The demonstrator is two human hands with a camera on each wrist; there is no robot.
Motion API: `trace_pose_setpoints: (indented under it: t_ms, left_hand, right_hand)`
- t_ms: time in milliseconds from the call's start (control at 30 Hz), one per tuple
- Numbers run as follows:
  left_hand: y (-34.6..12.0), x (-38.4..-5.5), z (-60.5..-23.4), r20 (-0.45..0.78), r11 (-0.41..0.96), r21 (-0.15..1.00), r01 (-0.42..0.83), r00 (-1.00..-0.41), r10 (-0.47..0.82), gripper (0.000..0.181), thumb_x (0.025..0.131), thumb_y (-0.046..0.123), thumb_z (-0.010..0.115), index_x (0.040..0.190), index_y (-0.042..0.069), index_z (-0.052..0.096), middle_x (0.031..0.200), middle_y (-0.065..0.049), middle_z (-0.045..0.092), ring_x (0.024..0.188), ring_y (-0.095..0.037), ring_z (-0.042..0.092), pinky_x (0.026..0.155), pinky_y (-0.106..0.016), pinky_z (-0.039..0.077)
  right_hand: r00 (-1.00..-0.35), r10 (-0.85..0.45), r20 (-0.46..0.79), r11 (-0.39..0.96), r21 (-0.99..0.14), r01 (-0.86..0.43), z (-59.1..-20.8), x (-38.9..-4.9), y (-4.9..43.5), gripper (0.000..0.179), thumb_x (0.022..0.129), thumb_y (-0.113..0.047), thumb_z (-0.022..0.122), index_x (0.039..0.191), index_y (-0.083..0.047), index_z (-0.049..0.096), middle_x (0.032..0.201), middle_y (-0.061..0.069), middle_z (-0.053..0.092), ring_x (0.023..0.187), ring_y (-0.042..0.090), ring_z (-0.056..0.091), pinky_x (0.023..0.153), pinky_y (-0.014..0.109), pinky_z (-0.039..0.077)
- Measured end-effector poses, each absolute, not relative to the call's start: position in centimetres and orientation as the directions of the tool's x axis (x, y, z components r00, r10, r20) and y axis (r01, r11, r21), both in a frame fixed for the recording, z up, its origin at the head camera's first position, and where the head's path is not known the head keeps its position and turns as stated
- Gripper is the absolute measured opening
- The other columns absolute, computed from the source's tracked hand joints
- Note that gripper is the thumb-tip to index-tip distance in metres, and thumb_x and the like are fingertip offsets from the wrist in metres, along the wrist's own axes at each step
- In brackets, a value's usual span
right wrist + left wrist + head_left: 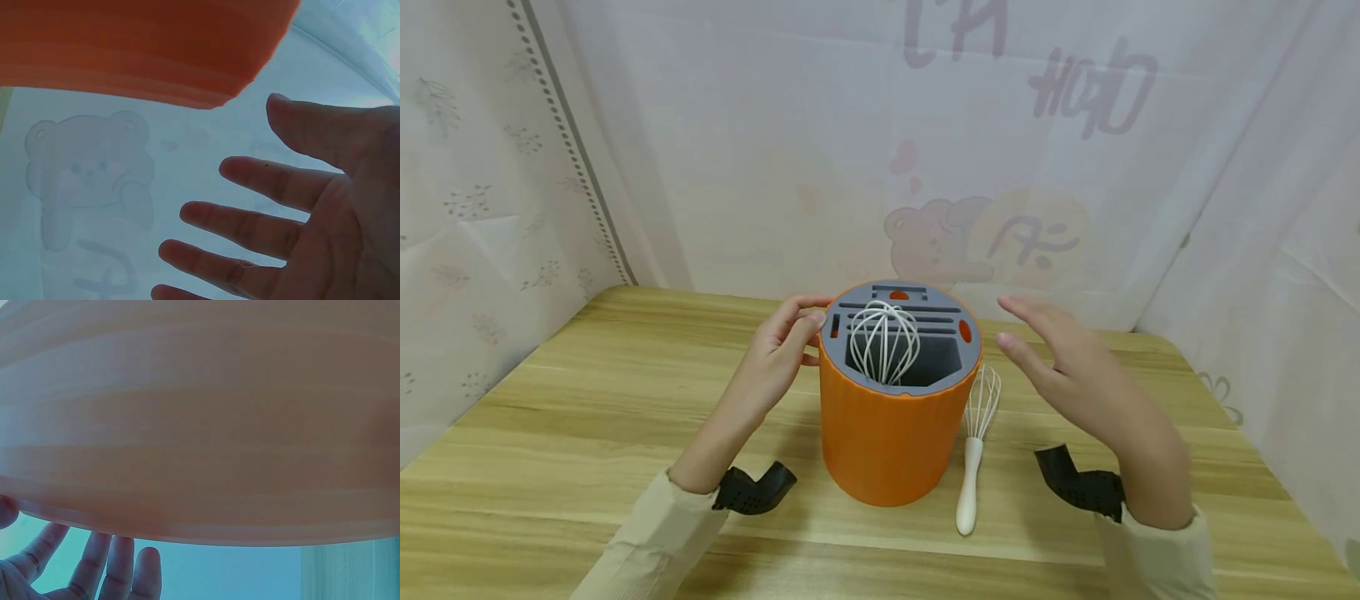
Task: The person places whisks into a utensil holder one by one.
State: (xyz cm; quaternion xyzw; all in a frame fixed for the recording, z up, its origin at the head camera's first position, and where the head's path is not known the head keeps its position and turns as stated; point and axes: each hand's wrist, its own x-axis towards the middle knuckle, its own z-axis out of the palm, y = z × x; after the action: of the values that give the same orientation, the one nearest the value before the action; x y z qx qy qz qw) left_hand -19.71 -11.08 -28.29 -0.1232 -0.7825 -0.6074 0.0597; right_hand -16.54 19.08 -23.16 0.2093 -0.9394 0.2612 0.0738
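Observation:
An orange cylindrical utensil holder (887, 450) with a grey slotted top (917, 392) stands upright on the table. A white balloon whisk (884, 342) stands in the large compartment, wire head up, its handle hidden inside. My left hand (782, 342) rests against the holder's left side near the rim, thumb and spread fingers fairly straight; the fingers (87, 569) meet its edge in the left wrist view. To the right of the holder, my right hand (1067, 367) hovers with spread fingers, touching nothing. Below it a second whisk (970, 483) lies on the table beside the holder, wires pointing away.
The wooden table (587, 433) carries the holder near its middle. A pale printed curtain (760, 167) hangs behind and along both sides. Black wrist mounts (752, 490) sit at both sleeve cuffs.

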Motion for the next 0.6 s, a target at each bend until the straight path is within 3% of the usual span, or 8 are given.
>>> trace_pose_setpoints:
  t_ms: [333,600]
  left_hand:
    - [-11.2,-19.7,-28.3,0.245,0.233,0.935,0.268,-0.962,0.123,0.033,0.098,0.024,0.039,0.127,0.015,0.051,0.111,-0.009,0.058,0.091,-0.024,0.059,0.076,-0.034,0.052]
    - [-11.1,-19.6,-28.2,0.243,0.252,0.930,0.267,-0.962,0.125,0.032,0.098,0.025,0.039,0.126,0.015,0.052,0.112,-0.011,0.059,0.091,-0.019,0.058,0.079,-0.036,0.051]
  right_hand:
    - [-0.919,-0.363,0.154,0.797,-0.459,-0.392,-25.3,-19.3,19.4,0.054,0.098,-0.040,0.042,0.141,-0.008,0.039,0.144,0.015,0.040,0.134,0.036,0.033,0.106,0.056,0.029]
    - [-0.923,-0.372,0.099,0.798,-0.474,-0.372,-27.4,-21.2,19.9,0.053,0.098,-0.033,0.046,0.140,-0.002,0.038,0.143,0.019,0.040,0.133,0.039,0.033,0.106,0.057,0.029]
